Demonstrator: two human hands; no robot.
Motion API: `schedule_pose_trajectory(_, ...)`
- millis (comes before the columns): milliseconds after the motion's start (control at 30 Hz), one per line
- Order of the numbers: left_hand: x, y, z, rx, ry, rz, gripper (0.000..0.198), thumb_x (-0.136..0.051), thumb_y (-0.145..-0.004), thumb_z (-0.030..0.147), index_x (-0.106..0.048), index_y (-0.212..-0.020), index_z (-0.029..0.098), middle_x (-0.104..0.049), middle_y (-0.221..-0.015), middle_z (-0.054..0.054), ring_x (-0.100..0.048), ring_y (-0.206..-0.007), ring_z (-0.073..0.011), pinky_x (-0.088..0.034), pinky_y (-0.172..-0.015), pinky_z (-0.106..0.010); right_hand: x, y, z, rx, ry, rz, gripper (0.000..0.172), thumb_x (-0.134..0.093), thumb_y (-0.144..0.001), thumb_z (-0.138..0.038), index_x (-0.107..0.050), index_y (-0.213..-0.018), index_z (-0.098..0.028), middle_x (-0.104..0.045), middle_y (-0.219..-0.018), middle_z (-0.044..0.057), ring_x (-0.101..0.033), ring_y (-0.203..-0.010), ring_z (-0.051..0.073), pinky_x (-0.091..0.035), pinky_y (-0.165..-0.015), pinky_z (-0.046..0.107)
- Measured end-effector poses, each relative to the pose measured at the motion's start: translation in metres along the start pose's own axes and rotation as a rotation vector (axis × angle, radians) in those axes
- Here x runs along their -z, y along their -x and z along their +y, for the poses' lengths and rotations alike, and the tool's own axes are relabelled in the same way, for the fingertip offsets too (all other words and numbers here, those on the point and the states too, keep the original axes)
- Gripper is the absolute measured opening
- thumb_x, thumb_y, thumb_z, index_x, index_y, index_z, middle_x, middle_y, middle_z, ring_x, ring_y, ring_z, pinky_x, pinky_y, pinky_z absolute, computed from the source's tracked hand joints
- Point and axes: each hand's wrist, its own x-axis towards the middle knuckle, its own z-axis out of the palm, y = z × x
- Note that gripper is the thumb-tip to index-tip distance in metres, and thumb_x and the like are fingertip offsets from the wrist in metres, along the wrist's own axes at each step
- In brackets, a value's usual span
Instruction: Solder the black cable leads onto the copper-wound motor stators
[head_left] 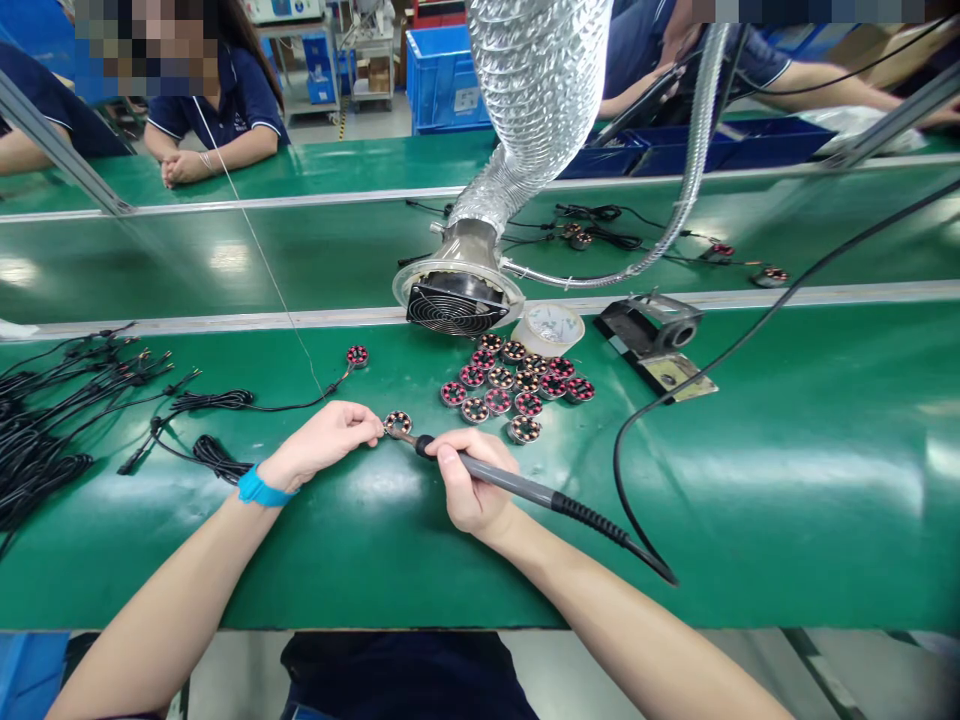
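The soldering iron (510, 478) lies on a long diagonal, its metal tip pointing up and left toward the bench's far side and its black rear sleeve falling away to the lower right. The right hand (472, 485) has a firm grip around the grey handle, with the thumb on top. The left hand (322, 442) grasps a ring-shaped coil part (397, 424) between its fingertips, holding it just above the green bench (750, 520) near the middle of the view. The iron's tip reaches this ring at its lower edge, though the exact point of contact is too small to make out, and the fingers hide part of the rim. Both forearms run out of the bottom of the view. A blue wristband (262, 488) circles the left wrist. Just beyond the hands lies a cluster of similar coil parts (502, 380), beside a round translucent tub (547, 328) whose contents are hard to tell. To the left lie bundled black wires (45, 420). A silver extractor duct (454, 305) with a grilled fan blocks part of the far bench, and its top is cut off by the frame. Across the bench, a co-worker's clasped hands (184, 168) rest near the edge.
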Motion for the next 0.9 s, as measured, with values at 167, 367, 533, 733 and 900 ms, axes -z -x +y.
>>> schedule_pose_trajectory(167, -0.0003, 0.0019, 0.0038, 0.022, -0.006, 0.006, 0.023, -0.059, -0.076, 0.037, -0.064, -0.067, 0.016, -0.060, -0.066, 0.000, -0.041, -0.057, -0.0121, -0.026, -0.053, -0.026, 0.0006, 0.0008, -0.0008, -0.013, 0.003, -0.024, 0.018, -0.050, -0.088, -0.018, -0.062, -0.075, -0.023, -0.067, -0.065, -0.002, -0.062, -0.051, 0.015, -0.052, -0.055, 0.028)
schedule_pose_trajectory(367, -0.0008, 0.0027, 0.0059, 0.044, 0.015, 0.002, 0.021, -0.060, -0.075, 0.036, -0.063, -0.064, 0.018, -0.055, -0.058, 0.002, -0.038, -0.054, -0.0117, -0.025, -0.055, -0.027, -0.0004, 0.0004, 0.0000, -0.009, 0.002, -0.030, 0.019, -0.049, -0.090, -0.019, -0.062, -0.076, -0.023, -0.068, -0.065, -0.002, -0.061, -0.050, 0.014, -0.050, -0.054, 0.028)
schedule_pose_trajectory(533, -0.0008, 0.0016, 0.0034, 0.026, 0.011, -0.002, 0.021, -0.059, -0.075, 0.035, -0.064, -0.066, 0.017, -0.057, -0.062, 0.002, -0.037, -0.056, -0.0114, -0.025, -0.055, -0.027, -0.0004, 0.0007, -0.0003, -0.022, -0.013, -0.032, 0.019, -0.050, -0.090, -0.018, -0.062, -0.076, -0.023, -0.068, -0.066, -0.002, -0.061, -0.051, 0.014, -0.051, -0.055, 0.028)
schedule_pose_trajectory(733, -0.0005, 0.0015, 0.0015, 0.035, 0.011, 0.002, 0.021, -0.060, -0.074, 0.037, -0.064, -0.066, 0.018, -0.057, -0.062, 0.002, -0.040, -0.055, -0.0117, -0.026, -0.055, -0.028, 0.0001, 0.0031, 0.0021, -0.040, -0.001, 0.021, 0.020, -0.050, -0.090, -0.020, -0.064, -0.076, -0.023, -0.069, -0.068, -0.001, -0.063, -0.054, 0.015, -0.052, -0.057, 0.028)
schedule_pose_trajectory(900, -0.0004, 0.0008, 0.0026, 0.034, 0.005, -0.006, 0.022, -0.058, -0.076, 0.036, -0.065, -0.068, 0.017, -0.059, -0.065, 0.001, -0.041, -0.056, -0.0115, -0.028, -0.055, -0.027, -0.0004, 0.0015, 0.0028, -0.054, -0.005, 0.017, 0.019, -0.050, -0.090, -0.020, -0.064, -0.077, -0.022, -0.068, -0.067, -0.001, -0.063, -0.054, 0.015, -0.052, -0.057, 0.028)
